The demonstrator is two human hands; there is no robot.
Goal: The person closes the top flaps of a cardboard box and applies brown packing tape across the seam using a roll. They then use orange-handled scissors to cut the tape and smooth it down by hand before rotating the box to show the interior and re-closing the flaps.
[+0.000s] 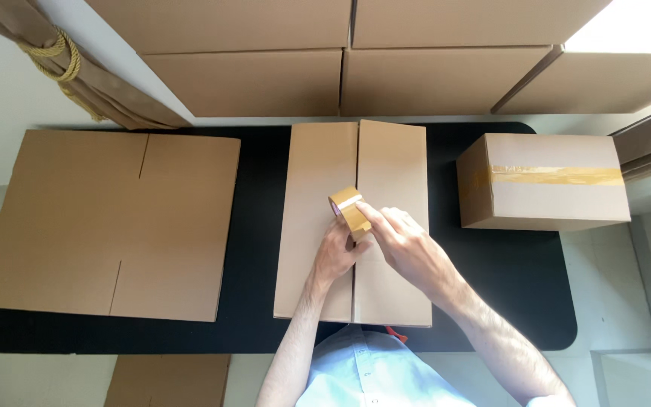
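**Tape roll held over the box seam**

A black oval table [265, 332] carries a flattened brown cardboard sheet [111, 222], a taped cardboard box [548, 181] and a closed middle box [356, 173]. Over its centre seam, the left hand [334, 256] and right hand [404, 245] together grasp a brown tape roll [348, 211].

The left hand [334, 255] hid the lower half of the round brown tape roll [349, 210]; stacked brown cardboard boxes [340, 53] ran off the far edge.
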